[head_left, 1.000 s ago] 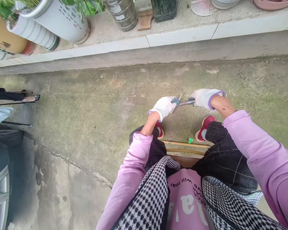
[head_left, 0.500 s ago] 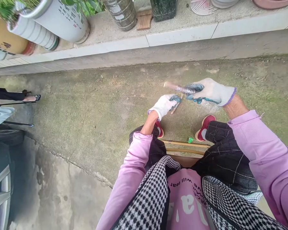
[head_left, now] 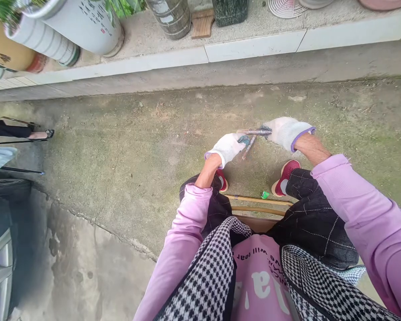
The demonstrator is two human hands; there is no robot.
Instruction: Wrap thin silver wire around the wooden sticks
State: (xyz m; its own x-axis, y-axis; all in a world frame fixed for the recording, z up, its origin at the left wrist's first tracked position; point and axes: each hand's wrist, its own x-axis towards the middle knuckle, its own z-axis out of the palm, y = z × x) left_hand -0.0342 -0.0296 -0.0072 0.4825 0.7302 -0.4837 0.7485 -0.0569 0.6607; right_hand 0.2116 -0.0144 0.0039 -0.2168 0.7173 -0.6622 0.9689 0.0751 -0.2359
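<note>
Left hand, gloved, closed around a short stick; right hand, gloved, gripping a silvery-wound rod, its free end beside the left hand, contact indeterminate. Concrete ground spreads leftward; a white-tiled ledge bounds it ahead. Shirt lettering includes "will tear"; flowerpot characters, illegible.

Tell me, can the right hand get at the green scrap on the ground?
Probably yes: nothing visible blocks the way from the right hand to the green scrap, though that hand holds a rod.
</note>
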